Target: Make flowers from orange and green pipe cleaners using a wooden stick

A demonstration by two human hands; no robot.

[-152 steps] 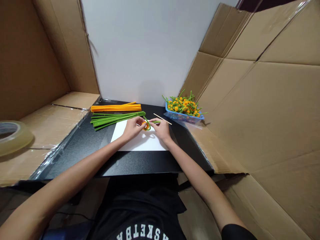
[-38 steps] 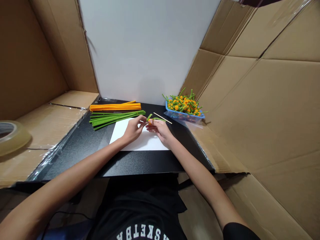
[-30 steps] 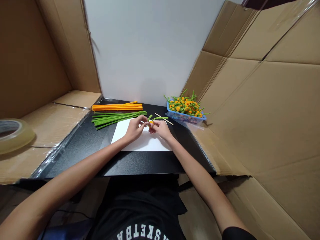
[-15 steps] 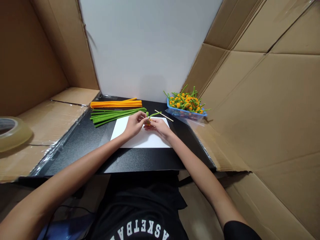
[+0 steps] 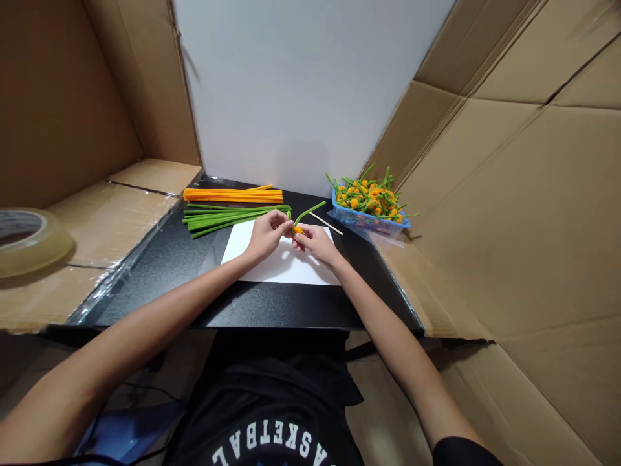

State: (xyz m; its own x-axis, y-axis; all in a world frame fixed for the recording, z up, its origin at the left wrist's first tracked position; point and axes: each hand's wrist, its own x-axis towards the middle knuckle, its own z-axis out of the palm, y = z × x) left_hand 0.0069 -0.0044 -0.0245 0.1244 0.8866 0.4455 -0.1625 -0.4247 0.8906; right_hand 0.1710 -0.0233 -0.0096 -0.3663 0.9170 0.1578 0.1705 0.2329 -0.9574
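Note:
Between my two hands, above a white sheet of paper [image 5: 262, 270], is a small pipe-cleaner flower with an orange head [image 5: 297, 230] and a green stem [image 5: 310, 210] that sticks up to the right. My left hand [image 5: 270, 232] pinches green pipe cleaner beside the orange head; a second green end rises just above its fingers. My right hand [image 5: 315, 243] grips the orange head from the right between thumb and fingers. Fingers partly cover how the green piece meets the head.
Orange pipe cleaners [image 5: 233, 195] lie behind green pipe cleaners [image 5: 223, 219] at the table's back left. A blue basket [image 5: 371, 217] full of orange-and-green flowers stands at back right, near a thin wooden stick [image 5: 326, 223]. A tape roll [image 5: 53, 249] lies far left. Cardboard walls [image 5: 514, 213] flank the table.
The view has shifted slightly. The green stem now stands higher and further to the right, and the orange head shows more clearly between my fingers. Both hands keep their hold.

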